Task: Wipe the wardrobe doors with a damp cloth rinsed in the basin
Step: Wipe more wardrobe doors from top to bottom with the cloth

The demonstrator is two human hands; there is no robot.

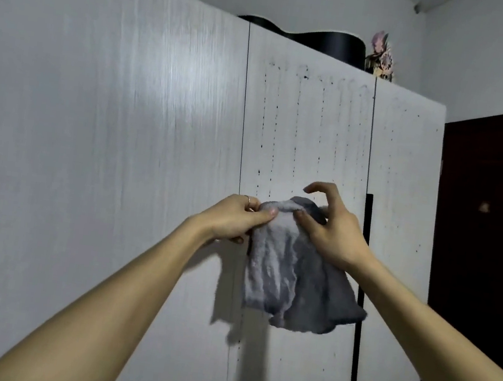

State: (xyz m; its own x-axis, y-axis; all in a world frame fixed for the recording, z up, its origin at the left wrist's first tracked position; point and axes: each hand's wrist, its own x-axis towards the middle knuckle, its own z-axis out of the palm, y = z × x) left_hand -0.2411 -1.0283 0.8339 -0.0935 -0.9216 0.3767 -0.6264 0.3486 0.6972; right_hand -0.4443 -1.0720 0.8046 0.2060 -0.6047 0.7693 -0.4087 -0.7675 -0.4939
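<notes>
A grey cloth [290,275] hangs in front of the white wardrobe's middle door [309,127]. My left hand [233,220] pinches its top left edge between thumb and fingers. My right hand [331,226] holds the cloth's top right part with the thumb and lower fingers, while the index finger is raised and curled above it. Dark drip marks run down the middle door above the cloth. The left door [100,138] shows pale vertical streaks. The basin is not in view.
A black vertical handle [363,269] runs along the right door's [398,209] edge. On top of the wardrobe lie a black curved object [327,43] and dried flowers [383,57]. A dark brown door [485,253] stands at the right.
</notes>
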